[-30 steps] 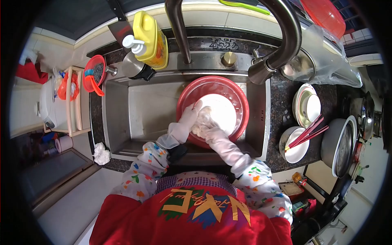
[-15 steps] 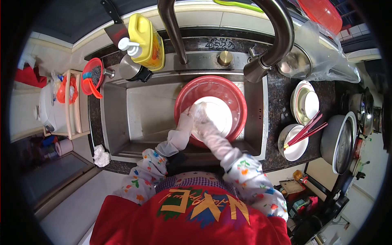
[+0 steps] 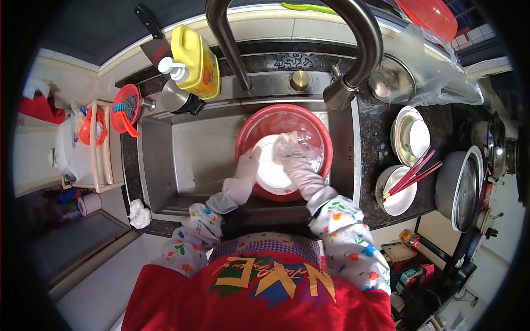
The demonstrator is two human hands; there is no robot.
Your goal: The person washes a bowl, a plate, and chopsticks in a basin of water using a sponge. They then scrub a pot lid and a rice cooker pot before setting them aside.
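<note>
A white plate (image 3: 269,165) lies tilted inside a red basin (image 3: 283,112) that stands in the steel sink (image 3: 201,151). My left hand (image 3: 248,163), in a pale glove, grips the plate's left edge. On the plate's right side rests my right hand (image 3: 290,151), also gloved, with its fingers curled against the surface. A whitish crumpled bit shows at those fingers, but I cannot make out what it is. Water with some suds glistens in the basin around the plate.
Above the basin arches a dark faucet (image 3: 339,94). A yellow pump bottle (image 3: 193,63) and a knife (image 3: 152,33) stand behind the sink. On the right counter are stacked bowls (image 3: 406,129), red chopsticks (image 3: 414,174) across a white bowl (image 3: 398,203), and a large pot (image 3: 455,190).
My right hand has moved right across the plate, away from my left hand. The plate has shifted slightly left and toward me, and my left hand still holds its edge.
</note>
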